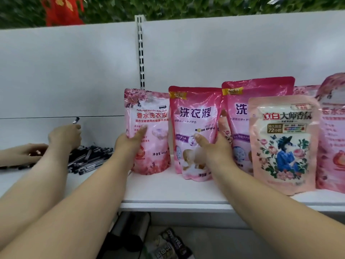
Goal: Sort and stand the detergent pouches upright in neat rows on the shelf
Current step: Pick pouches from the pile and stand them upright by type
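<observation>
The flat white shelf (168, 191) carries glossy, soft-sided plastic pouches standing upright in a row along its rear portion, with a peach matte-looking floral pouch (282, 146) nearer the front edge at right. The left hand (128, 143) grips the left edge of the pale pink pouch (149, 131), thumb across its front; the right hand (214, 146) grips the adjacent deep pink pouch (194, 131) at its right edge. A loose pile of slim black pens (89, 157) lies toward the left end, where another person's hands (64, 136) hold one.
</observation>
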